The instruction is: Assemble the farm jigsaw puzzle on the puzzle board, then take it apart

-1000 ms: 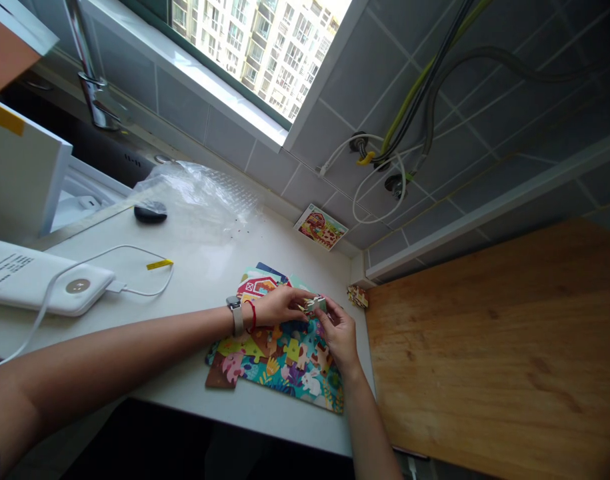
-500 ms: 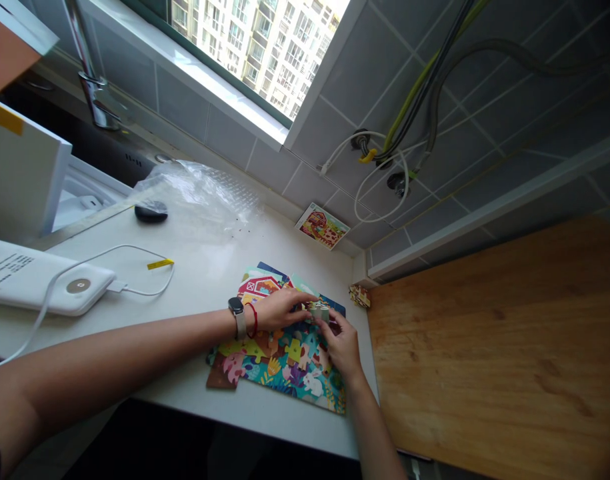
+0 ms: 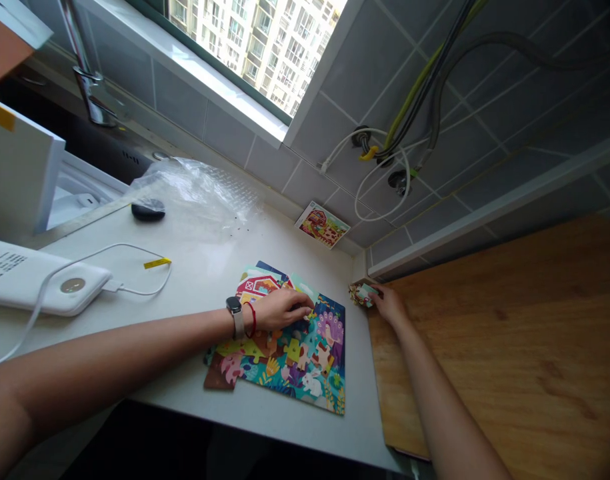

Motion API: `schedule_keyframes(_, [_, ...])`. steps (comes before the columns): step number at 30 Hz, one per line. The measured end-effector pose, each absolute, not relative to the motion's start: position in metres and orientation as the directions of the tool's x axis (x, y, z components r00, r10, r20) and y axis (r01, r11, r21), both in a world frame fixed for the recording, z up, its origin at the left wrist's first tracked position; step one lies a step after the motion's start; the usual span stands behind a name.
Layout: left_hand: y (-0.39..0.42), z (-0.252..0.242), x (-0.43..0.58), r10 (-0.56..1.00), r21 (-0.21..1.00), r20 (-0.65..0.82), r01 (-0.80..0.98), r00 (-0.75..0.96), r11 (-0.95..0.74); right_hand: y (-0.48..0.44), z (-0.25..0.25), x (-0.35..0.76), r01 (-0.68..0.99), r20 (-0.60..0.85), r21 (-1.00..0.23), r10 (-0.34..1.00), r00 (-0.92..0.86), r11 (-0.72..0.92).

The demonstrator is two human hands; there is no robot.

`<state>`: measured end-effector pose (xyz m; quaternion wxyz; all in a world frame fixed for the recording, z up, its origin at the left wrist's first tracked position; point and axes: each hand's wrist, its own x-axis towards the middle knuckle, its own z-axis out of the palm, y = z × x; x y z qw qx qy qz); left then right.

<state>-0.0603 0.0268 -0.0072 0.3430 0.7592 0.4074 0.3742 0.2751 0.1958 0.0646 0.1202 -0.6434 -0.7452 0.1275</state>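
Note:
A colourful animal jigsaw puzzle [image 3: 312, 383] lies on the white counter, with loose pieces such as a yellow-green one [image 3: 293, 350] on top. My left hand [image 3: 279, 309], wearing a watch and a red string at the wrist, rests over the puzzle's upper part; its fingers are bent, and whatever may be beneath them is hidden. Over at the counter's right corner, my right hand [image 3: 389, 305] pinches pale green puzzle pieces [image 3: 367, 293] beside a small pile of pieces [image 3: 355, 294].
A picture card [image 3: 322, 225] leans against the tiled wall. Clear plastic wrap [image 3: 199, 190], a black mouse [image 3: 149, 211] and a white power bank [image 3: 45, 277] with a cable lie on the left. A wooden board [image 3: 499, 347] covers the right side.
My right hand has moved right, away from my left hand, to the pile at the corner, taking the pale green pieces along. The peacock part of the puzzle is now uncovered.

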Motion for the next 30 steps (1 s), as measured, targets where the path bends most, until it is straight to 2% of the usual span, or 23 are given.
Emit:
schedule_keyframes(5, [0.026,-0.004,-0.061,0.884,0.835,0.266,0.367,0.385,-0.411,0.218,0.055,0.266,0.978,-0.049,-0.171,0.991,-0.127,0.117])
schedule_keyframes(9, [0.027,-0.007,-0.060,0.882,0.840,0.290,0.343,0.372,-0.420,0.217,0.050,0.260,0.994,0.000,-0.057,0.996,-0.091,0.091])
schedule_keyframes(13, [0.028,-0.007,-0.060,0.879,0.843,0.294,0.330,0.376,-0.424,0.208,0.053,0.256,0.994,0.051,0.006,0.993,-0.107,0.107])
schedule_keyframes(19, [0.027,-0.005,-0.060,0.880,0.831,0.295,0.355,0.372,-0.428,0.193,0.048,0.254,0.984,-0.057,0.018,0.983,-0.175,0.177])
schedule_keyframes(23, [0.026,-0.003,-0.061,0.881,0.847,0.303,0.321,0.363,-0.424,0.190,0.046,0.253,0.987,-0.038,0.011,0.987,-0.158,0.159])
schedule_keyframes(30, [0.024,0.004,-0.063,0.938,0.926,0.315,0.167,0.148,-0.337,0.179,0.046,0.252,0.988,-0.037,-0.040,0.988,-0.150,0.148])
